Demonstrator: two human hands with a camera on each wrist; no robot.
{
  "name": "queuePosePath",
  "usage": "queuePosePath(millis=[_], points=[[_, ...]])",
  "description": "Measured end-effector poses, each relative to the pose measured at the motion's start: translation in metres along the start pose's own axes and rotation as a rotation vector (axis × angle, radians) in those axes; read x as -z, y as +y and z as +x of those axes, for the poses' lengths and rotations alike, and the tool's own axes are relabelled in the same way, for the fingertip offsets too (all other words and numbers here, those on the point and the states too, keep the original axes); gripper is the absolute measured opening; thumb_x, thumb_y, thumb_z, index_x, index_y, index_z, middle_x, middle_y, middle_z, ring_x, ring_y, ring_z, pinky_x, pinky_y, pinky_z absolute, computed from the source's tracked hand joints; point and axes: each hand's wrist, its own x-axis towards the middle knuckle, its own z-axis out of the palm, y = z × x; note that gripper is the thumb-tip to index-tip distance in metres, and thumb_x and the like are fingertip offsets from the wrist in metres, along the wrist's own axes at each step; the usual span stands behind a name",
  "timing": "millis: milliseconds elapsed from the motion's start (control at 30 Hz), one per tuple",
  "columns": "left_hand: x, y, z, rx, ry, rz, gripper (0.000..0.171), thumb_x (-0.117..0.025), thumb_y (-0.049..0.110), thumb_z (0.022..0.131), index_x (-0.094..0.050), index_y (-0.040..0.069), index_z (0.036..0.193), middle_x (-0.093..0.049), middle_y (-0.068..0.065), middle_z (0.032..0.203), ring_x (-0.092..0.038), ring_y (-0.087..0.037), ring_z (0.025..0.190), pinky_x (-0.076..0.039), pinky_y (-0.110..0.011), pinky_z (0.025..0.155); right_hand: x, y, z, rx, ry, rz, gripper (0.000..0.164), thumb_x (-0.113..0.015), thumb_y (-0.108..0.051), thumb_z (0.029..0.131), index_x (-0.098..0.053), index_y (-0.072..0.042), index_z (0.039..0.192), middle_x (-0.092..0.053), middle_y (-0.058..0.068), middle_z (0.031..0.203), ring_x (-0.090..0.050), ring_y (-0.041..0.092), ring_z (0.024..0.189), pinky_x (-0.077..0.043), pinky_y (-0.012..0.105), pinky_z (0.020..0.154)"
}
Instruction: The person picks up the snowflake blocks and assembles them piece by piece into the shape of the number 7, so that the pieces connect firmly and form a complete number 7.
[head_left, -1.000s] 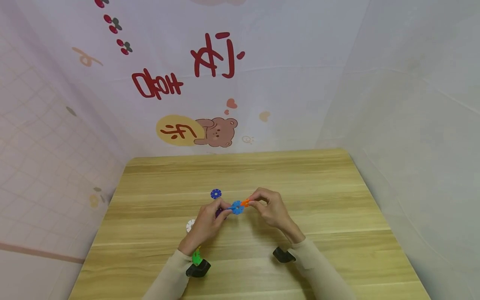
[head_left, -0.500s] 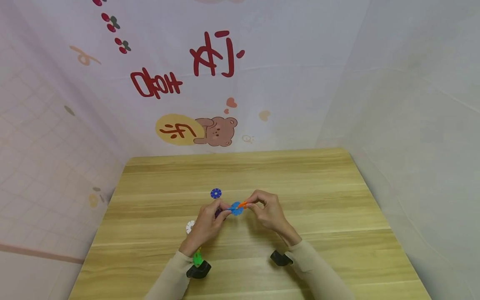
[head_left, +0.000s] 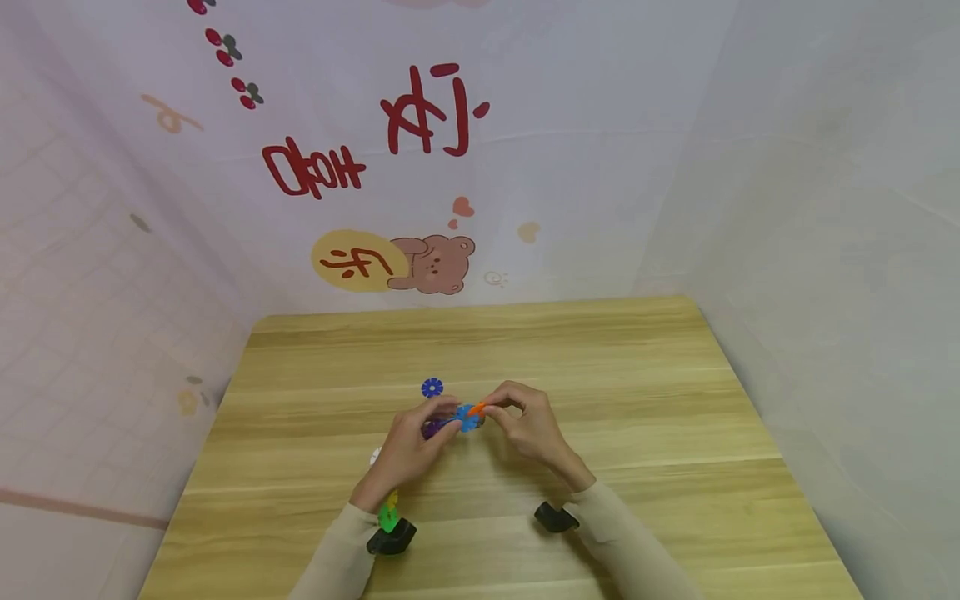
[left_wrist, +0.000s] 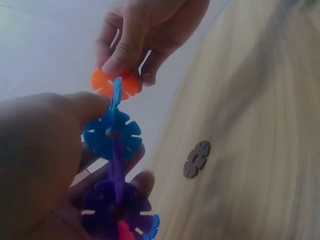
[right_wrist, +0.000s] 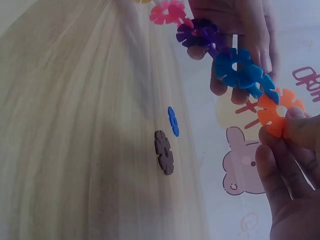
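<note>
My left hand [head_left: 411,437] holds a chain of interlocked plastic snowflake discs. At its front end are light blue discs [right_wrist: 232,70], joined to purple discs [right_wrist: 196,33] and pink ones [right_wrist: 167,12] behind. Between thumb and fingers, my right hand [head_left: 534,425] pinches an orange snowflake disc [right_wrist: 270,117]. The orange disc meets the edge of the foremost light blue disc; how deep the slots sit is hard to tell. Near the left wrist, a yellow disc [head_left: 392,498] and a green disc [head_left: 387,518] show, partly hidden by the arm.
On the wooden table [head_left: 637,400] lie a dark blue disc [head_left: 432,387] beyond the left hand and a brown disc [right_wrist: 163,151]. A white disc [head_left: 376,456] is partly covered by the left hand. Printed cloth [head_left: 585,167] walls the table's back and sides.
My right hand has moved slightly left with the orange disc, which now overlaps the light blue disc in the head view. The left hand has shifted a little left, its fingers spread more.
</note>
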Motion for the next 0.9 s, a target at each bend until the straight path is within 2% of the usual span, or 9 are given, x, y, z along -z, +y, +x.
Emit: queuePosePath(millis=[100,300,567,667,767,900], points=[[0.001,0.000,0.000,-0.016,0.001,-0.018,0.021,-0.078,0.015,0.108,-0.078,0.014,0.129,-0.084,-0.006,0.124,-0.084,-0.022,0.107,-0.069,-0.028,0.088,-0.004,0.001,0.001,-0.006,0.003,-0.015,0.011,-0.081,0.000,0.101,-0.083,-0.010,0.105,-0.082,0.015,0.098,-0.080,0.013,0.095,-0.070,0.029,0.089],[0.001,0.000,0.001,-0.039,0.023,-0.048,0.013,-0.081,0.016,0.106,-0.079,0.019,0.119,-0.083,-0.002,0.128,-0.083,-0.025,0.112,-0.069,-0.029,0.092,-0.012,-0.004,0.003,-0.002,-0.019,0.004,0.011,-0.082,0.001,0.100,-0.082,-0.010,0.103,-0.083,0.013,0.100,-0.083,0.022,0.091,-0.071,0.031,0.086],[0.004,0.000,-0.001,-0.108,0.075,-0.002,0.008,-0.081,0.013,0.105,-0.082,0.019,0.111,-0.085,0.001,0.119,-0.077,-0.008,0.102,-0.066,-0.027,0.082,-0.021,-0.007,0.006,0.009,-0.041,0.039,0.012,-0.083,-0.002,0.100,-0.083,-0.013,0.103,-0.084,0.008,0.100,-0.084,0.026,0.089,-0.071,0.033,0.084],[0.006,-0.002,-0.003,-0.117,0.082,0.010,0.008,-0.081,0.012,0.105,-0.082,0.018,0.110,-0.086,0.000,0.118,-0.076,-0.007,0.099,-0.065,-0.026,0.080,-0.021,-0.007,0.007,0.007,-0.067,0.037,0.010,-0.082,-0.004,0.102,-0.084,-0.014,0.105,-0.085,0.007,0.101,-0.084,0.025,0.090,-0.072,0.036,0.084],[0.009,-0.003,-0.006,-0.097,0.083,0.021,0.009,-0.081,0.012,0.106,-0.083,0.018,0.112,-0.086,0.000,0.119,-0.077,-0.008,0.101,-0.065,-0.025,0.082,-0.020,-0.007,0.008,-0.027,-0.098,0.023,0.008,-0.080,-0.009,0.105,-0.083,-0.013,0.112,-0.086,0.006,0.106,-0.084,0.024,0.094,-0.071,0.037,0.086],[0.017,-0.003,-0.010,-0.058,0.101,0.048,0.011,-0.081,0.013,0.106,-0.083,0.019,0.115,-0.086,0.000,0.122,-0.078,-0.011,0.103,-0.063,-0.024,0.083,-0.015,-0.005,0.014,-0.125,-0.110,0.000,0.015,-0.075,-0.015,0.111,-0.080,-0.010,0.123,-0.086,0.009,0.114,-0.084,0.027,0.099,-0.070,0.035,0.092]])
